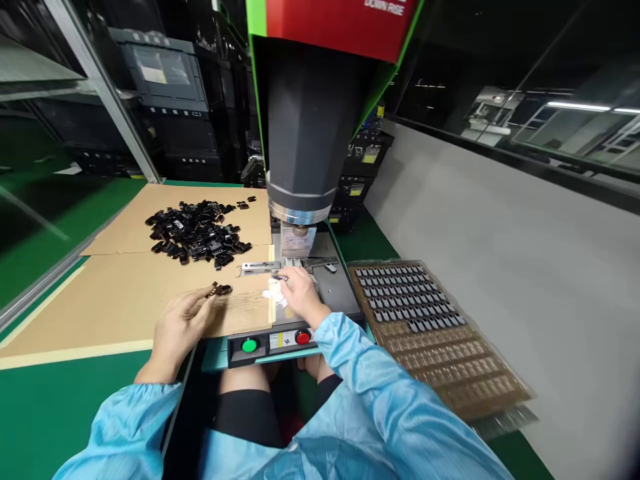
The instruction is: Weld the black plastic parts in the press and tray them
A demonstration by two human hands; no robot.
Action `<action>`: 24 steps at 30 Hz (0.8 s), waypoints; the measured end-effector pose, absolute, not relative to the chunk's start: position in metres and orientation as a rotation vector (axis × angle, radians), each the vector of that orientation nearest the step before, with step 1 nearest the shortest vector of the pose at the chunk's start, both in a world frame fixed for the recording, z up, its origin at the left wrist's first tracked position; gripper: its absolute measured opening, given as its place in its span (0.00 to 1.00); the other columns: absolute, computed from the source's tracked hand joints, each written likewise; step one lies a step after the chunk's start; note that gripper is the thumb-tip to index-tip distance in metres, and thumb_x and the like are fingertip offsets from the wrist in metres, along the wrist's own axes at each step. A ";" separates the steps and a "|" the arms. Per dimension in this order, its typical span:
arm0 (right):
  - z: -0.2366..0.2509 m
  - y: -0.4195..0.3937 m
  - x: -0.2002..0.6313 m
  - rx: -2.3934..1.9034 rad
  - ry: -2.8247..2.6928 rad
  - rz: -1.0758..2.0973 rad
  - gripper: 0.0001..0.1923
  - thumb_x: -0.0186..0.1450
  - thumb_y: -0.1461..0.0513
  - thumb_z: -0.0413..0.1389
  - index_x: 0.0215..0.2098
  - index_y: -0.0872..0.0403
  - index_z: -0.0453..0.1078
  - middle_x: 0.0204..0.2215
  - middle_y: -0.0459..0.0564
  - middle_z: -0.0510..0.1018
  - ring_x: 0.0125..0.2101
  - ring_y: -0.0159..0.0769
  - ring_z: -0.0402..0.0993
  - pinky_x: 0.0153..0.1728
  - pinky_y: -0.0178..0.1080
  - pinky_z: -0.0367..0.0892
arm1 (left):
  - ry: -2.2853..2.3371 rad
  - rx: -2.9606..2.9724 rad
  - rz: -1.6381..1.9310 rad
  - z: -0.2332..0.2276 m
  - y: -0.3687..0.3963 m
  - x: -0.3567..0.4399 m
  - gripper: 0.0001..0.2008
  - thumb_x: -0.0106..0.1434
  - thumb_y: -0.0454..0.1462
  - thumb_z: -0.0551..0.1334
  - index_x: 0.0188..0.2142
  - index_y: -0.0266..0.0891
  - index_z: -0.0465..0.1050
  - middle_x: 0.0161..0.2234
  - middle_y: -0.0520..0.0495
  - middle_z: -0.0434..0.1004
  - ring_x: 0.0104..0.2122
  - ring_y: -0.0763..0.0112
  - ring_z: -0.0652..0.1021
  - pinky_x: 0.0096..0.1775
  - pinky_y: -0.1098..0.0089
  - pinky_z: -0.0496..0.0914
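My left hand point(183, 325) is over the cardboard, thumb and fingers pinched on a small black plastic part point(220, 289). My right hand point(301, 295) is above the front of the machine's base plate, its fingers closed around a small dark piece point(280, 277) whose kind I cannot make out. Beneath that hand lie white scraps point(275, 293), perhaps paper. Just beyond it is a metal fixture point(261, 267) on the plate, under the machine's head point(303, 133). A pile of black plastic parts point(200, 230) lies on the cardboard to the left.
A clear-pocketed tray point(440, 353) stands at the right, its far rows filled with grey-black parts point(400, 293). Green point(249, 345) and red point(303, 337) buttons sit at the machine's front edge. Stacked bins point(165, 73) stand behind; a grey wall point(500, 233) bounds the right.
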State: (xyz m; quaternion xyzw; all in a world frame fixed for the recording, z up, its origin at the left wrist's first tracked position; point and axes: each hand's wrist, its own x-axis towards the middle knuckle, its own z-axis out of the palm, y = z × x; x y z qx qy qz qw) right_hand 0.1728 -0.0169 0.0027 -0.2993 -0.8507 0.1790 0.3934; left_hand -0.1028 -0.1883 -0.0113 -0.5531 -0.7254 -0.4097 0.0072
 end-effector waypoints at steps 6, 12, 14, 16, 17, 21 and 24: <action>-0.008 0.025 0.210 -1.045 -1.968 0.425 0.14 0.71 0.67 0.57 0.52 0.54 0.79 0.49 0.57 0.82 0.51 0.48 0.77 0.57 0.48 0.73 | -2.057 -1.984 -1.238 0.008 -0.094 -0.019 0.18 0.75 0.51 0.61 0.52 0.47 0.84 0.49 0.43 0.85 0.50 0.52 0.81 0.56 0.53 0.73; -0.004 0.026 0.206 -1.064 -2.214 0.265 0.20 0.75 0.65 0.52 0.62 0.52 0.75 0.54 0.58 0.78 0.55 0.50 0.70 0.61 0.50 0.68 | -2.133 -2.081 -0.845 0.010 -0.037 0.027 0.18 0.76 0.47 0.59 0.57 0.45 0.82 0.49 0.38 0.82 0.49 0.47 0.79 0.50 0.52 0.70; 0.000 0.021 0.207 -1.084 -2.299 0.208 0.22 0.75 0.65 0.52 0.66 0.52 0.73 0.55 0.59 0.76 0.56 0.52 0.68 0.61 0.52 0.67 | -2.117 -2.109 -0.728 0.009 -0.034 0.033 0.19 0.76 0.45 0.58 0.59 0.43 0.80 0.51 0.35 0.80 0.51 0.44 0.77 0.50 0.50 0.69; 0.004 0.016 0.207 -1.112 -2.352 0.174 0.24 0.74 0.66 0.53 0.67 0.52 0.71 0.57 0.60 0.75 0.57 0.54 0.66 0.60 0.55 0.66 | -2.115 -2.107 -0.623 0.010 -0.033 0.036 0.21 0.76 0.45 0.57 0.61 0.42 0.78 0.52 0.33 0.78 0.51 0.42 0.77 0.50 0.48 0.69; 0.006 0.014 0.206 -1.130 -2.362 0.168 0.25 0.73 0.66 0.53 0.67 0.52 0.71 0.58 0.60 0.74 0.57 0.55 0.65 0.60 0.55 0.66 | -2.118 -2.104 -0.583 0.010 -0.033 0.037 0.21 0.76 0.44 0.57 0.62 0.42 0.77 0.52 0.32 0.78 0.51 0.42 0.77 0.50 0.48 0.69; 0.007 0.010 0.203 -1.189 -2.338 0.193 0.29 0.70 0.67 0.55 0.69 0.50 0.69 0.60 0.60 0.72 0.59 0.55 0.64 0.60 0.54 0.66 | -2.124 -2.139 -0.522 0.014 -0.031 0.037 0.20 0.75 0.43 0.58 0.62 0.42 0.75 0.54 0.32 0.76 0.53 0.41 0.76 0.51 0.48 0.70; 0.007 0.011 0.203 -1.185 -2.299 0.249 0.29 0.69 0.67 0.56 0.68 0.48 0.70 0.60 0.58 0.72 0.59 0.53 0.65 0.62 0.54 0.66 | -2.127 -2.188 -0.558 0.016 -0.033 0.034 0.22 0.74 0.45 0.60 0.63 0.40 0.73 0.54 0.32 0.76 0.55 0.40 0.76 0.54 0.46 0.71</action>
